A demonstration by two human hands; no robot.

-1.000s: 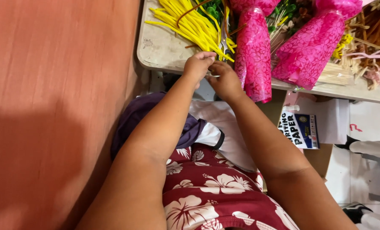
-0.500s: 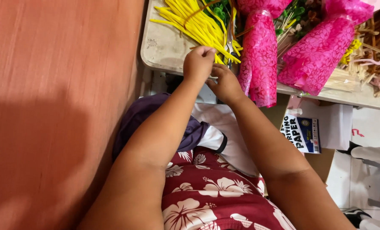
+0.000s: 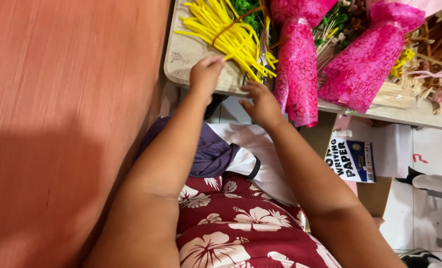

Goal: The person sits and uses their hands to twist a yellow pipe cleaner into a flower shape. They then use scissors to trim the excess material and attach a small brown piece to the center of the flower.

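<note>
Beside orange wall (image 3: 57, 124), cluttered tabletop (image 3: 186, 54).

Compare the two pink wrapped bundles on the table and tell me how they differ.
The left pink bundle stands nearly straight up the picture, and its lower end hangs past the table edge. The right pink bundle lies slanted, its lower end at that edge. The left bundle sits beside the yellow strips, close to the right hand; the right bundle lies further from both hands. Both share glossy pink flower-patterned wrap.

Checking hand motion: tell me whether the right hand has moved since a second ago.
Yes. The right hand has parted rightward from the left hand, judged against the table edge.
</note>
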